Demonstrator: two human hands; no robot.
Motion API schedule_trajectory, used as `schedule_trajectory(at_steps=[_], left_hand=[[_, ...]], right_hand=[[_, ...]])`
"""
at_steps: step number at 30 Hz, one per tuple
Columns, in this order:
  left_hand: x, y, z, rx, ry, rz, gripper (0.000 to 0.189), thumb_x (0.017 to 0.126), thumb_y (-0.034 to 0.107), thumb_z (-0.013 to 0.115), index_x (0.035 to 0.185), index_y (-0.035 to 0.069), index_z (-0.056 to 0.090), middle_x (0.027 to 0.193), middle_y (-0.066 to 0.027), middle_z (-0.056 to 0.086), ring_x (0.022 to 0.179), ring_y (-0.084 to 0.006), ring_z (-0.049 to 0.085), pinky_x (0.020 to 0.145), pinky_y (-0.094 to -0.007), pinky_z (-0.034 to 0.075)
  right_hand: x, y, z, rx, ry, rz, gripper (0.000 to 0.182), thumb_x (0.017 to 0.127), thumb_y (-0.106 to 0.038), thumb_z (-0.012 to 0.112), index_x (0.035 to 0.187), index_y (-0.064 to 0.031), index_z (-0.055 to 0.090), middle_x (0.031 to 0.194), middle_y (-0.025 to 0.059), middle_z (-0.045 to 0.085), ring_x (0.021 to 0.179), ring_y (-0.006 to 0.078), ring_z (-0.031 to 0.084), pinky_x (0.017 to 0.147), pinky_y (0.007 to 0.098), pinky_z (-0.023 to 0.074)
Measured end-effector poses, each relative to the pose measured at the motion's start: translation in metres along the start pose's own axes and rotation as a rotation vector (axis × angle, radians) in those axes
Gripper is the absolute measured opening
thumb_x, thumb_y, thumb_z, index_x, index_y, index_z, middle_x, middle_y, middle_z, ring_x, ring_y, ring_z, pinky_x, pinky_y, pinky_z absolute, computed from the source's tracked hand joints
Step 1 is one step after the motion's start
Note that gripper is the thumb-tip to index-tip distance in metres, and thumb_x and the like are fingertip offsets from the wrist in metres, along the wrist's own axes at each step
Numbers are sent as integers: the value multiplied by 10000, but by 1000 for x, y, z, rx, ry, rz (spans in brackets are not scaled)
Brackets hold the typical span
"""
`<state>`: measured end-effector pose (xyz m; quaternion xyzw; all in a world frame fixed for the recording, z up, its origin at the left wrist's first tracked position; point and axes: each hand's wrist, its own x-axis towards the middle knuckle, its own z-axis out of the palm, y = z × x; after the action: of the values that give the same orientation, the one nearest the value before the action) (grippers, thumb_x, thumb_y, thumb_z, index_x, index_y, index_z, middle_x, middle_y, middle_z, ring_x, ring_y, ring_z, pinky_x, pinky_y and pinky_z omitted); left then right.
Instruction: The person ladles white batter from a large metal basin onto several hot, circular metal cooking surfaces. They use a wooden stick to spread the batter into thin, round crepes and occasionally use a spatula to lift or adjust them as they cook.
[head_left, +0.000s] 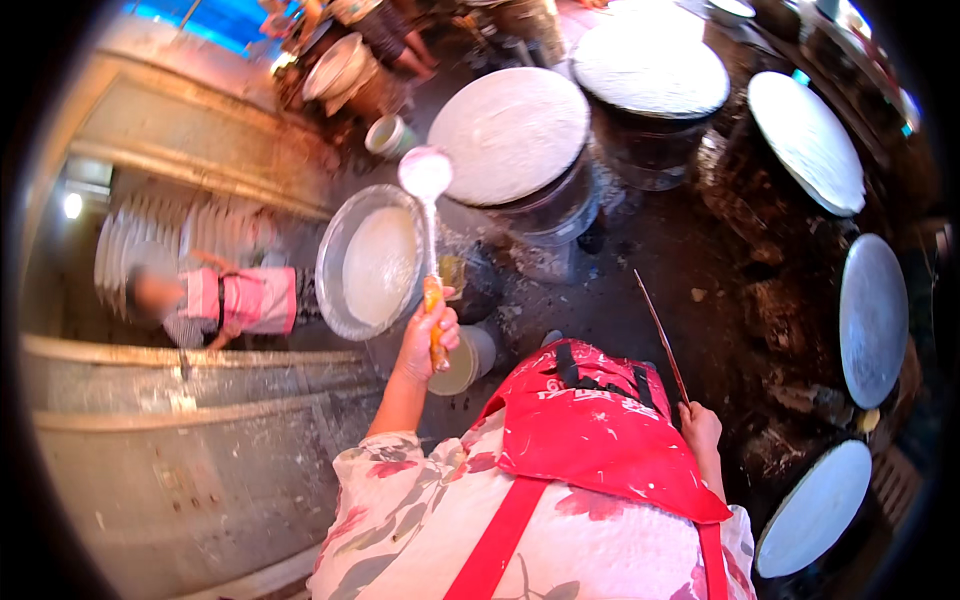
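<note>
My left hand (429, 336) grips the orange-brown handle of a ladle (425, 174), whose bowl is coated in white. The ladle is raised between a wide metal basin (326, 277) of white liquid (381, 266) and a large round griddle (510, 135) covered with a white layer. My right hand (700, 426), low beside the red apron (592, 442), holds a long thin stick or blade (661, 334) that points forward. Below the ladle handle stands a pale bucket (459, 364), partly behind my left hand.
More round griddles with white or pale surfaces curve along the right, among them one at the top (652, 67) and one at the lower right (814, 510). A person in a pink apron (255, 300) stands at the left. A small bucket (388, 136) is near the far griddle.
</note>
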<state>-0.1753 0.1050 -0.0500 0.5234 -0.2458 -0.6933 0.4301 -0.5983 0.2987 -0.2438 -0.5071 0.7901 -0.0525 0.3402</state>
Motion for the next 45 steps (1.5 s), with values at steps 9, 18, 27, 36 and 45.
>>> schedule_trajectory(at_steps=[9,18,27,36,45], left_hand=[[71,56,-281,1019,555,-275,331,900,338,540,1057,57,465,705,-77,546,556,-170,552,484,-329,462],[155,45,-409,1764,297,-292,357,896,345,504,1064,30,479,851,-214,634,743,-330,648,628,-434,510],[72,14,-388,-584,17,-678,344,951,402,443,994,62,474,559,44,384,414,-55,381,390,-209,332],[11,48,-276,-1454,-312,-176,293,978,294,408,981,2,418,531,25,367,384,-60,387,368,-203,358],[-67,144,-244,-992,-592,290,385,982,420,313,1000,40,373,509,19,376,311,-43,358,306,-195,352]], right_hand=[[-3,-130,38,-106,-70,-75,333,873,-344,531,733,-49,600,680,194,603,692,371,604,617,467,458],[-35,-231,72,-184,-107,-1,328,883,-337,519,746,-50,599,682,201,598,686,388,592,601,476,448],[-22,-266,98,-138,-153,-28,341,887,-341,515,739,-44,593,685,210,586,688,394,585,598,471,442],[21,-315,73,-182,-193,-204,323,871,-324,531,742,-35,595,708,211,592,706,399,584,616,470,446],[63,-324,87,-191,-150,-476,308,859,-308,549,718,-37,587,689,201,592,698,389,587,614,476,447]])
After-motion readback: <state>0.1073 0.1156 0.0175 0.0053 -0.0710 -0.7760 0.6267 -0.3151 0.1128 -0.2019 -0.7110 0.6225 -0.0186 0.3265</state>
